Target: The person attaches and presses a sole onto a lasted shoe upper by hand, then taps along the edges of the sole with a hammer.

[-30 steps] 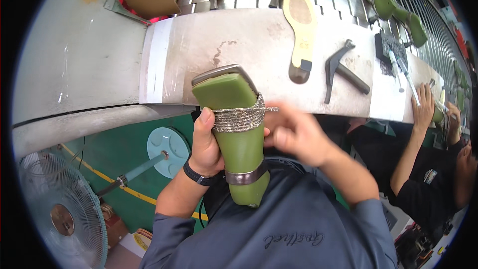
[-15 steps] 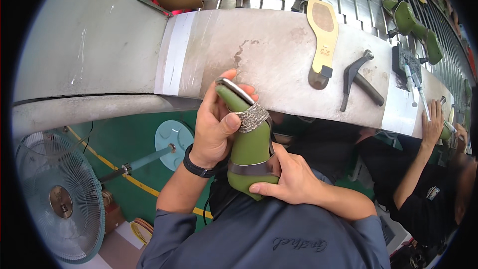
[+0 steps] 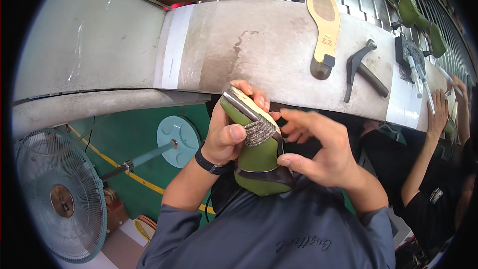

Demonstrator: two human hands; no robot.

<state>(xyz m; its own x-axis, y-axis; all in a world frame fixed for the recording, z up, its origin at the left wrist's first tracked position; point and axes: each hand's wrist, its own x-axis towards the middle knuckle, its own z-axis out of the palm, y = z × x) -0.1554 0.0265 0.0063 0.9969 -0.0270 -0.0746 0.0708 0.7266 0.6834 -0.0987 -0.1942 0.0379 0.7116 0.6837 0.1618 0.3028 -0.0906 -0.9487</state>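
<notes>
A green shoe last (image 3: pixel 256 155) is held tilted in front of my torso. Around it run a glittering beaded strap (image 3: pixel 260 131) and a dark strap (image 3: pixel 271 174); a pale sole side (image 3: pixel 251 103) shows along its upper edge. My left hand (image 3: pixel 226 134) is closed round the narrower end, thumb near the beaded strap and fingertips over the sole side. At the right edge of the last is my right hand (image 3: pixel 321 144), fingers bent and apart. Its thumb tip touches, or nearly touches, the last near the dark strap.
On the bench lie a beige heeled insole (image 3: pixel 326 25) and a hammer (image 3: pixel 366 69). Brushes (image 3: pixel 418 74) rest by a dark block. Another person's hands (image 3: pixel 438 109) work at the right. A conveyor carries more insoles and green lasts. A fan (image 3: pixel 62 199) stands lower left.
The last has turned, so more of its pale sole side shows. My right hand has let go of its lower end and moved up along its right edge, fingers spread.
</notes>
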